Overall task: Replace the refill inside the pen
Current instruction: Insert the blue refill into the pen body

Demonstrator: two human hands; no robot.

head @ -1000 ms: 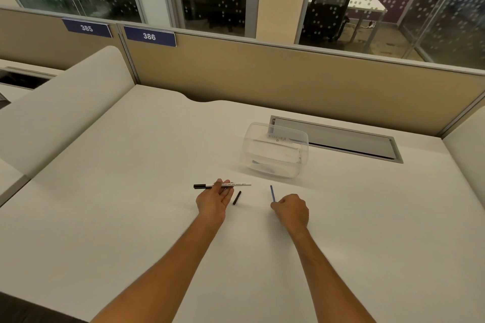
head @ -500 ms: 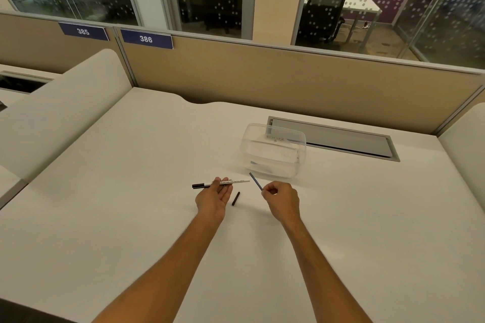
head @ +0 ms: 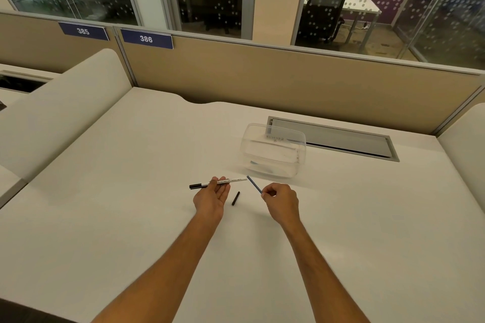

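The slim white pen barrel with a black end is held across the fingertips of the left hand, palm up, lying roughly level with its open end pointing right. So that grip is closed on the barrel, pretty loosely by the look of it. The thin dark blue refill is pinched at its lower end by the right hand, fingers curled in around it; it's tilted up and to the left, and its tip is sitting right at the barrel's open end. Whether it's actually inside can't be told. A small black cap piece is left lying on the white table between the two hands. A clear plastic container is parked just behind them.
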